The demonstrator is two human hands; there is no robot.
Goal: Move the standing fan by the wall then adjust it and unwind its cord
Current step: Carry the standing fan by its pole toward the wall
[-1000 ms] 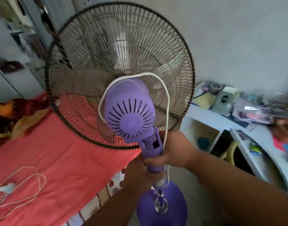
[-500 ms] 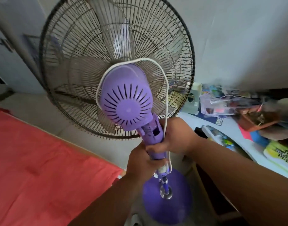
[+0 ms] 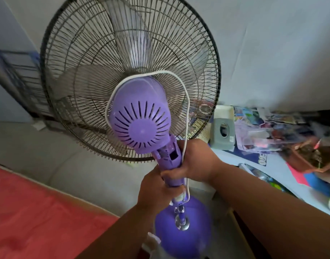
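The purple standing fan [image 3: 139,126] faces away from me, its wire cage close to the grey wall. A white cord [image 3: 185,101] loops over the motor housing and runs down the pole. My right hand [image 3: 195,159] grips the purple neck just below the motor, with the cord under its fingers. Lower on the neck, my left hand [image 3: 156,189] is wrapped around it. The round purple base [image 3: 196,232] is below my hands; whether it touches the floor I cannot tell.
A red mattress [image 3: 35,217] lies at the lower left. A low white shelf [image 3: 240,161] on the right carries a grey box [image 3: 223,135], papers and clutter. A dark wire rack [image 3: 23,77] leans at the left wall. Pale floor lies between.
The fan has been carried away from the red mattress toward the wall and the shelf. Both hands keep the same grip on the neck.
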